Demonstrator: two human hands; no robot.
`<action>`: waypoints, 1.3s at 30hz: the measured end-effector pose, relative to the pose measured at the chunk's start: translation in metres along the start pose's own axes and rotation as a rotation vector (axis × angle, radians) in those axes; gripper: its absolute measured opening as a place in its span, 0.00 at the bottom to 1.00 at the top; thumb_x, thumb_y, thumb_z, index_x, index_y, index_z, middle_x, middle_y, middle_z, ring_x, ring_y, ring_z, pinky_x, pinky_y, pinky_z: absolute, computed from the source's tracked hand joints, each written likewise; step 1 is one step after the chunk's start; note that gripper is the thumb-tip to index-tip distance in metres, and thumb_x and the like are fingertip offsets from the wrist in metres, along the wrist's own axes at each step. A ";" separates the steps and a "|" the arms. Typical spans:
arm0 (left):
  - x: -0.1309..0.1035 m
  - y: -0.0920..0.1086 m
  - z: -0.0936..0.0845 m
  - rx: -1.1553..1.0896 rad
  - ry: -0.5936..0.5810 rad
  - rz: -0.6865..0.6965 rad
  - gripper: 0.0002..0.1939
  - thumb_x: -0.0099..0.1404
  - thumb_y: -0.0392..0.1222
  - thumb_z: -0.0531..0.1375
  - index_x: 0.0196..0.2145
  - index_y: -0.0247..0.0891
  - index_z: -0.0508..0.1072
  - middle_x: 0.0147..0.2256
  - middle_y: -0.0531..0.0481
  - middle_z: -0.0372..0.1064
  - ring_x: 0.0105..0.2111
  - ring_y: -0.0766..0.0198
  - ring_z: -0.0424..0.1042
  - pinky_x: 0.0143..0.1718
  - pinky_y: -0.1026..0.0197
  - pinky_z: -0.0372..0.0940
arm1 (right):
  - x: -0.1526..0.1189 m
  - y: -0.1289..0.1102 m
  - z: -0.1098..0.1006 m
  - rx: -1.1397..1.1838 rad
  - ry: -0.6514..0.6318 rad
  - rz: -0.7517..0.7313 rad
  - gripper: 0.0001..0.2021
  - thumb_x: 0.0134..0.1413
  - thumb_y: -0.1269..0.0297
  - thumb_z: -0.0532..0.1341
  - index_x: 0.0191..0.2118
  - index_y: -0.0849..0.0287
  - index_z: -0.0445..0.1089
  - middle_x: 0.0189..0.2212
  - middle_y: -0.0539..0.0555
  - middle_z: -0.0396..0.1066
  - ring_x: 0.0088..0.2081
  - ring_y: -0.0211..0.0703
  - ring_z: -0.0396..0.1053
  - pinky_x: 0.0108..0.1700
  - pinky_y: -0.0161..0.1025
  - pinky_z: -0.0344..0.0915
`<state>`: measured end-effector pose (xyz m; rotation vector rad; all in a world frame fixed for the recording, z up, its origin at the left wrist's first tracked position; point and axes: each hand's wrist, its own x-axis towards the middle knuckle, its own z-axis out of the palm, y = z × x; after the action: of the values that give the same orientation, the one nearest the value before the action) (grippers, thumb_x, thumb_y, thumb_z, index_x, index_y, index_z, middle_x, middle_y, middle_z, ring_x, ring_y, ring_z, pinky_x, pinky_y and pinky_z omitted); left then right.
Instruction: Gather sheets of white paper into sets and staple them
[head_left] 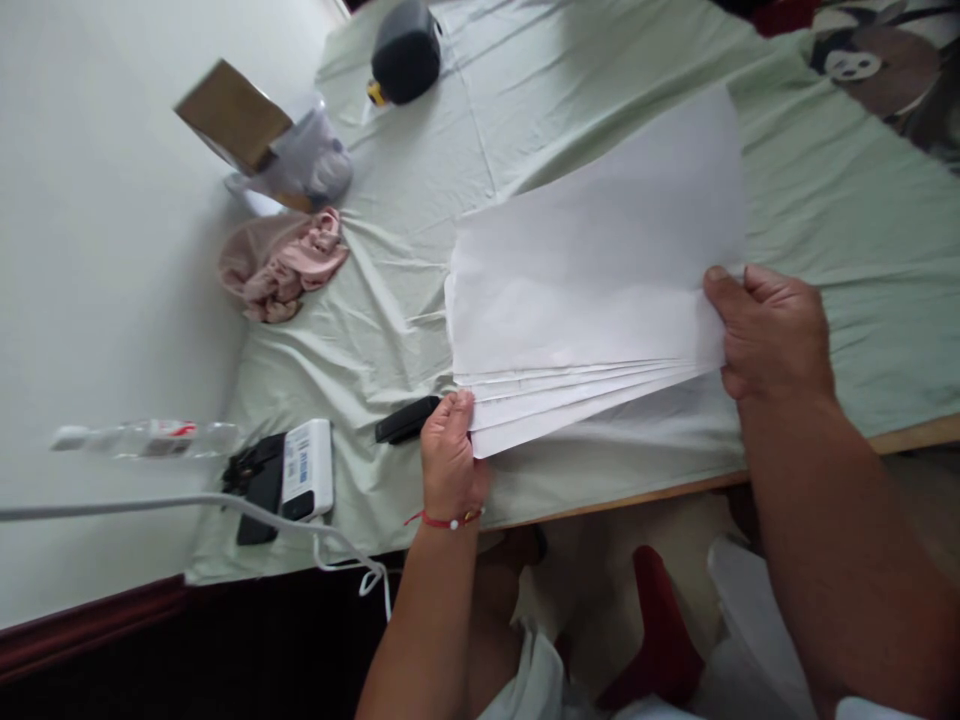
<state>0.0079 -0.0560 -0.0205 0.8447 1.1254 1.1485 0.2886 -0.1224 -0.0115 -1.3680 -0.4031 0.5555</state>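
Several white paper sheets (592, 260), fanned out along their near edge, are held up over the green cloth between my hands. My left hand (450, 455), with a red string bracelet at the wrist, pinches the near left corner of the sheets. On the right side, my right hand (776, 330) grips their edge, its thumb on top and the other fingers largely hidden. A small black object (406, 420) lies on the cloth just left of my left hand.
On the green cloth (862, 330) at the left are a white power bank (307, 465), a black phone (262, 488), a clear bottle (157, 439) and pink fabric (289, 265). Farther back are a cardboard box (232, 115) and a black case (406, 52). A cable crosses the lower left.
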 end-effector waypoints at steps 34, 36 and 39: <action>0.028 0.020 -0.028 0.062 -0.049 0.357 0.17 0.43 0.34 0.77 0.31 0.44 0.81 0.34 0.55 0.82 0.40 0.62 0.80 0.51 0.57 0.73 | -0.003 0.000 -0.014 0.125 -0.459 -0.220 0.11 0.54 0.71 0.74 0.41 0.49 0.85 0.40 0.45 0.82 0.45 0.36 0.77 0.54 0.37 0.74; 0.027 0.020 -0.027 0.063 -0.045 0.366 0.15 0.43 0.33 0.76 0.29 0.43 0.80 0.32 0.55 0.81 0.37 0.63 0.79 0.49 0.58 0.73 | -0.003 0.000 -0.015 0.107 -0.472 -0.207 0.09 0.54 0.70 0.75 0.39 0.48 0.85 0.39 0.45 0.82 0.44 0.37 0.78 0.53 0.37 0.75; 0.023 0.020 -0.023 0.076 -0.093 0.333 0.15 0.42 0.34 0.77 0.29 0.42 0.79 0.32 0.54 0.81 0.36 0.64 0.78 0.47 0.59 0.73 | -0.005 -0.003 -0.016 0.096 -0.514 -0.151 0.12 0.51 0.68 0.76 0.42 0.47 0.85 0.41 0.45 0.82 0.43 0.38 0.79 0.50 0.37 0.77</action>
<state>-0.0192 -0.0293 -0.0128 1.1648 0.9793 1.3293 0.2940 -0.1388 -0.0109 -1.0816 -0.8770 0.7904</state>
